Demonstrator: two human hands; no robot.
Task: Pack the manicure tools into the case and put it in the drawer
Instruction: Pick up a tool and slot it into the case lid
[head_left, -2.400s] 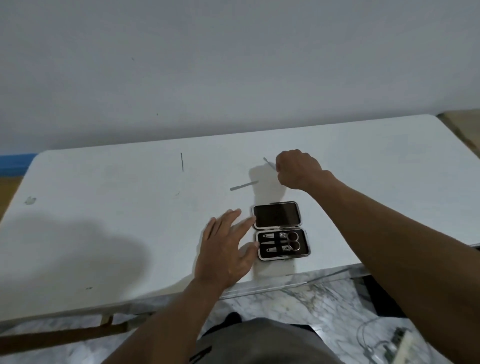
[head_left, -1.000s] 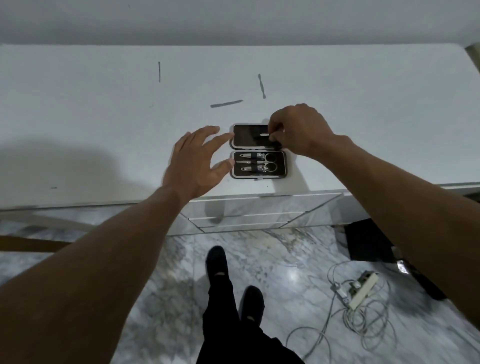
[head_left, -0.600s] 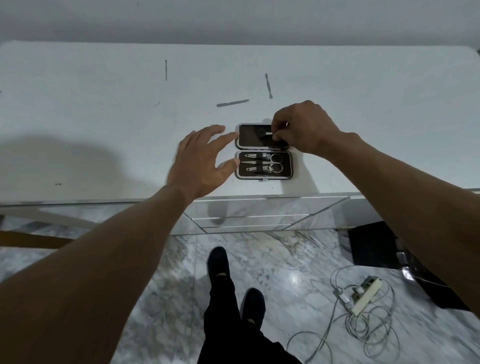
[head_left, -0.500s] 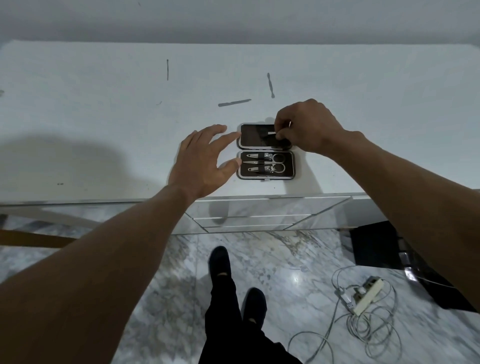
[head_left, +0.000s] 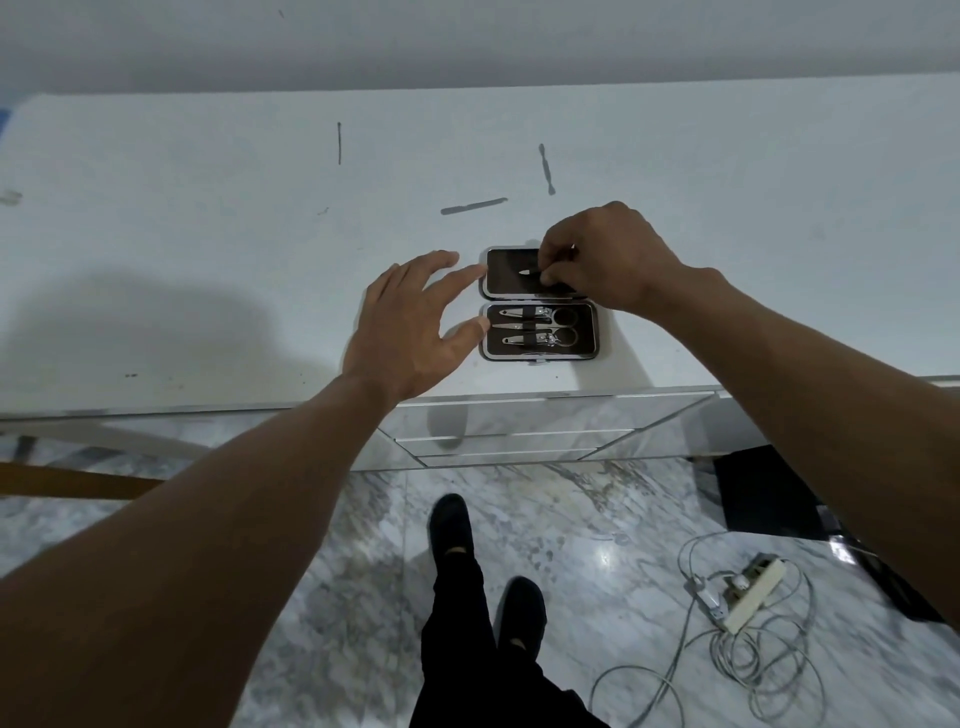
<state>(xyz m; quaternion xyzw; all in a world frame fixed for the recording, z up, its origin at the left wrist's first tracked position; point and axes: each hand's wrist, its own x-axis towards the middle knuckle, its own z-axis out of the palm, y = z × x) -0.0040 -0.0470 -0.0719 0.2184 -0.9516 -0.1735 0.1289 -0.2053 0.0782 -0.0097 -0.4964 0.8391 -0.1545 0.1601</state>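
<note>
The black manicure case (head_left: 587, 354) lies open near the front edge of the white table (head_left: 208, 260). Its near half holds two clippers and scissors (head_left: 550, 326) under a strap. My right hand (head_left: 602, 254) is over the far half, pinching a small pointed metal tool (head_left: 530, 271) whose tip shows against the black lining. My left hand (head_left: 415, 322) rests with fingers spread at the case's left side, fingertips touching its edge. Three loose tools lie further back: a flat file (head_left: 474, 206), a double-ended pusher (head_left: 545, 169) and a thin rod (head_left: 339, 150).
Mirrored drawer fronts (head_left: 498, 436) sit under the table edge below the case. My feet (head_left: 483, 561) stand on a marble floor. A power strip with tangled cables (head_left: 748, 597) lies on the floor at the right, near a dark mat (head_left: 769, 493).
My right hand left the pusher on the table and came to the case's far half holding a small tool. The view tilted down. My left hand stayed beside the case.
</note>
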